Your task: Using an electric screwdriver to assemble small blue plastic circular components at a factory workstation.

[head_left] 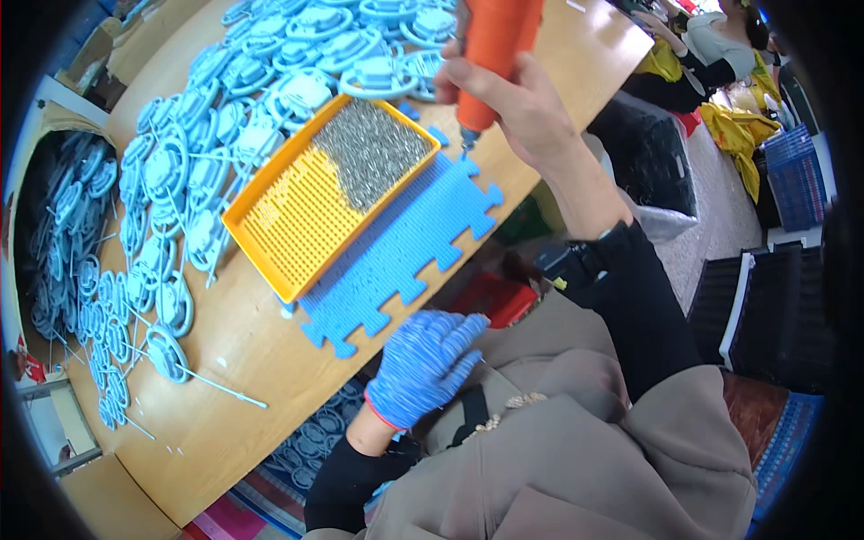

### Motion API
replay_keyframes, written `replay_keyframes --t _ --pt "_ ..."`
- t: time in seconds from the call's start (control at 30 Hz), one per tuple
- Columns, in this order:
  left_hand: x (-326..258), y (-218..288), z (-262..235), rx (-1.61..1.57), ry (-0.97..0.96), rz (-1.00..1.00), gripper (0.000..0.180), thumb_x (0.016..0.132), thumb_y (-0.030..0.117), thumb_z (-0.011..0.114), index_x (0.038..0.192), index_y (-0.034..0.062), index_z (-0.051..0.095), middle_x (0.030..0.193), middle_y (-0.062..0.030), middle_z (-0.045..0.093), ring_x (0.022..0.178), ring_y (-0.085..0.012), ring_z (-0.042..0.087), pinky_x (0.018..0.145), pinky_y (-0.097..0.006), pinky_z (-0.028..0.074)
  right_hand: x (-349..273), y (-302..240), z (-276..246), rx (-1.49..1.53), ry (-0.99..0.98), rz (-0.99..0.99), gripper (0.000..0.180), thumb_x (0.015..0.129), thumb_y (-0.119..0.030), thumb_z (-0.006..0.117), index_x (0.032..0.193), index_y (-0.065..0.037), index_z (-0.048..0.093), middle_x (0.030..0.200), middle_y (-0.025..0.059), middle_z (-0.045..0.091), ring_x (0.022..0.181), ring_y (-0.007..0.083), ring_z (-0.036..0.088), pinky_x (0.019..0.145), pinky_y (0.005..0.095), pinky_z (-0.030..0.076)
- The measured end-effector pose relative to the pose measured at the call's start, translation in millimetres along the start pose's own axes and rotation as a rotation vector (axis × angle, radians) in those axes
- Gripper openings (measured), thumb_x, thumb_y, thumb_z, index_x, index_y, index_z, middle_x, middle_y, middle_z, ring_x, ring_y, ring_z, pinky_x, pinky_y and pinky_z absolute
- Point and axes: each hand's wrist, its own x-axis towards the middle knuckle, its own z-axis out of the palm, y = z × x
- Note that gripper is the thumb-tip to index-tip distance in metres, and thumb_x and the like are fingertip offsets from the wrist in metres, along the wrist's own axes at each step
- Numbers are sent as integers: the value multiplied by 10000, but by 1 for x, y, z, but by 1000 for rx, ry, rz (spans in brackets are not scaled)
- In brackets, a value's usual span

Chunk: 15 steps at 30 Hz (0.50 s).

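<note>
My right hand [531, 108], bare, is wrapped round an orange power screwdriver [490, 67]. The tool points downward, and its metal bit hangs by the far right end of a blue foam mat [423, 243] with jigsaw edges. Below the table's front edge, my left hand [425, 364] is in a blue knitted glove with its fingers stretched out and slightly apart; nothing shows in it, though its palm is hidden. Partly on the mat sits a yellow tray [279, 216] with a gridded bottom. Many small grey screws [369, 153] lie heaped in its far right half.
Light-blue round plastic parts with thin stems [306, 90] are piled across the back and left of the wooden table [252, 360]. More fill an open box [67, 234] at the left. A black crate [643, 153] stands right of the table. Another person [720, 45] is at the far right.
</note>
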Motion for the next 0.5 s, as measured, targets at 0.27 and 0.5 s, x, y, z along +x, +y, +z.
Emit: replay_keyframes --t 0.27,0.5 --pt "-13 0 32 24 64 -140 446 820 209 634 1226 40 565 968 -185 619 895 -369 593 773 -449 479 20 21 -16 -53 109 189 345 883 -174 678 1163 -18 550 958 42 631 857 134 619 756 278 494" --pt "22 17 45 141 -130 -378 571 815 268 638 1334 87 483 1067 -143 588 966 -338 581 800 -448 487 23 44 -25 66 -9 14 400 884 -98 664 1231 -4 489 1032 56 600 901 124 574 807 274 464"
